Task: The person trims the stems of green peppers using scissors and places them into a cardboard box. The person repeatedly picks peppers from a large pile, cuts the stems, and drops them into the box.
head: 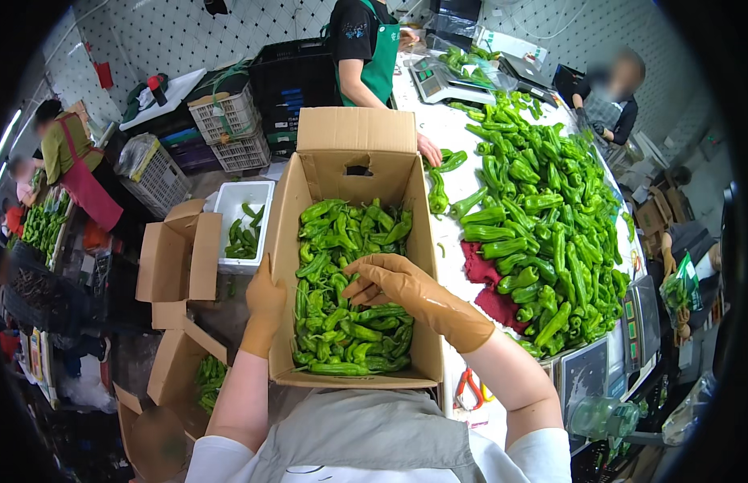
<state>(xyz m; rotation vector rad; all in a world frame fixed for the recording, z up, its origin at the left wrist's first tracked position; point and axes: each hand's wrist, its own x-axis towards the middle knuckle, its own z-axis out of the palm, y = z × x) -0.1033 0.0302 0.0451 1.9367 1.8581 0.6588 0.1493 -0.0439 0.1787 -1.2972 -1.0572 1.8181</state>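
Note:
A cardboard box full of green peppers stands open before me, against my grey apron. My left hand, in a tan rubber glove, grips the box's left wall, its fingertips hidden. Over the peppers in the box hovers my gloved right hand, its fingers a little bent and apart, with nothing seen in it. A large heap of green peppers covers much of the white table to the right, partly on a dark red cloth.
Red-handled scissors lie at the table's near edge. Scales stand at its far end. A co-worker's hand touches peppers beyond the box. On the left are a white foam box and open cardboard boxes.

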